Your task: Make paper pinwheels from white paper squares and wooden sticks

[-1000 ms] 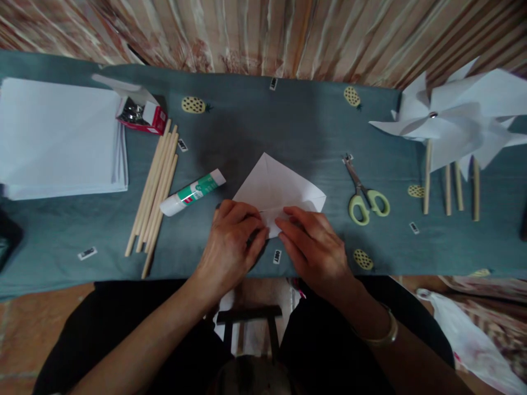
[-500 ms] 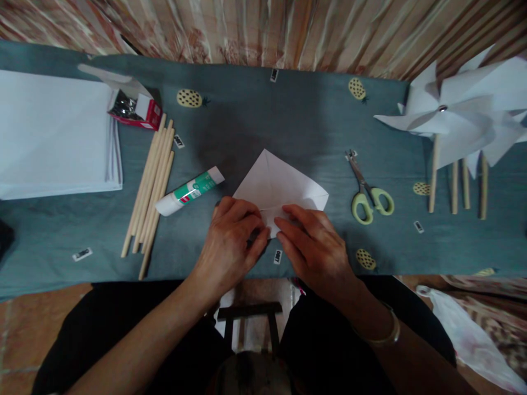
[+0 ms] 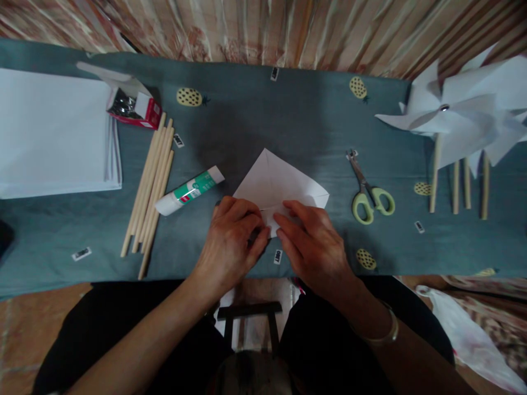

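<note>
A white sheet of paper (image 3: 274, 178) with crease lines lies on the cloth before me, one corner pointing away. Its near part is folded over and partly covered by my fingers. My left hand (image 3: 230, 236) is closed on the paper's near left edge, thumb and fingers pinched together. On the folded part rest the fingertips of my right hand (image 3: 315, 241), stretched out and slightly apart. A glue stick (image 3: 190, 191) with a green label lies left of the paper. To the right are scissors (image 3: 366, 195) with light green handles, blades slightly apart.
Several wooden sticks (image 3: 150, 192) lie left of the glue. Behind them stand an open red box (image 3: 135, 109) of small shiny metal pieces and a paper stack (image 3: 53, 131). Paper pinwheels (image 3: 465, 120) on sticks lie far right. A patterned curtain (image 3: 255, 33) hangs behind the table.
My right hand has shifted very slightly left over the paper. Otherwise the hands, paper and tools look the same.
</note>
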Tool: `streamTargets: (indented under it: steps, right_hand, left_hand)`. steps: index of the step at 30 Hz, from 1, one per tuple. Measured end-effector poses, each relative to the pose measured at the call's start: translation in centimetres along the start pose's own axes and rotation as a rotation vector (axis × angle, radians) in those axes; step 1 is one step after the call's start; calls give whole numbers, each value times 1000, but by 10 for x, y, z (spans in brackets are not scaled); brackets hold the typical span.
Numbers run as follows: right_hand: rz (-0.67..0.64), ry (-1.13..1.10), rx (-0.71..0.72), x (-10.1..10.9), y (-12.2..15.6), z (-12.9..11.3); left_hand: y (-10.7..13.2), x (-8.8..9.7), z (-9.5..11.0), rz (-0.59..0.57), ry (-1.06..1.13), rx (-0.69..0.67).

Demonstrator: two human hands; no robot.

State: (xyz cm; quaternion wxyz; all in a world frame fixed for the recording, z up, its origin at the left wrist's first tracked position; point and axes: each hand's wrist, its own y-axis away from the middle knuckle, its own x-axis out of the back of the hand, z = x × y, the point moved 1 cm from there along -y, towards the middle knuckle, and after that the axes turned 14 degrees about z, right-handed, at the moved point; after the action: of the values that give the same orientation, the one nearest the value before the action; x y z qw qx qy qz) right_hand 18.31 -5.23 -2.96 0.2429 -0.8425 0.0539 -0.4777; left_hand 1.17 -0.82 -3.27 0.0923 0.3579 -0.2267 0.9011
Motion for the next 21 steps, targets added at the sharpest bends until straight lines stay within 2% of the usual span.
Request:
streamTargets:
  steps: [21]
  right_hand:
    - [-8, 69, 49, -2, -4, -2]
  left_hand:
    - [-1, -1, 0, 26, -17, -20]
